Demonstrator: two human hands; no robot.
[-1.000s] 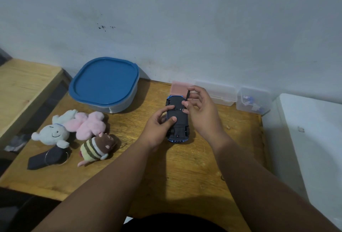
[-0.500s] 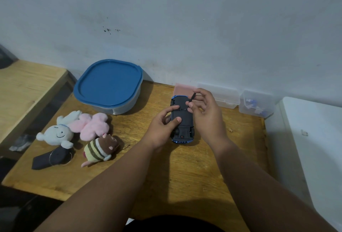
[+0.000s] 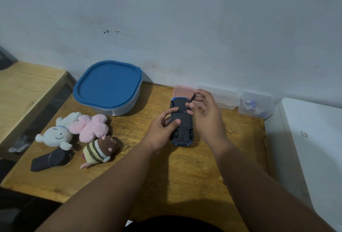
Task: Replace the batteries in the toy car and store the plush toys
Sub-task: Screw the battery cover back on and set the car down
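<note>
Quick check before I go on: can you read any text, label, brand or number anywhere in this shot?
None readable.
Toy car underside: no legible marking, too small.
Small clear box: blue and white contents, any print blurred.
Blue lid: plain.

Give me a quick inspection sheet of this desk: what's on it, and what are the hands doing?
Surface: wooden table, scuffed.
Job's things: toy car upside down; three plush toys lying together at left; lidded blue container.
Clutter: black pouch; clear boxes by the wall.
Hands: left hand steadies the car; right hand pinches a thin dark tool against its underside.
Cables: nothing seen.
Surroundings: pale wall; white surface at right.
</note>
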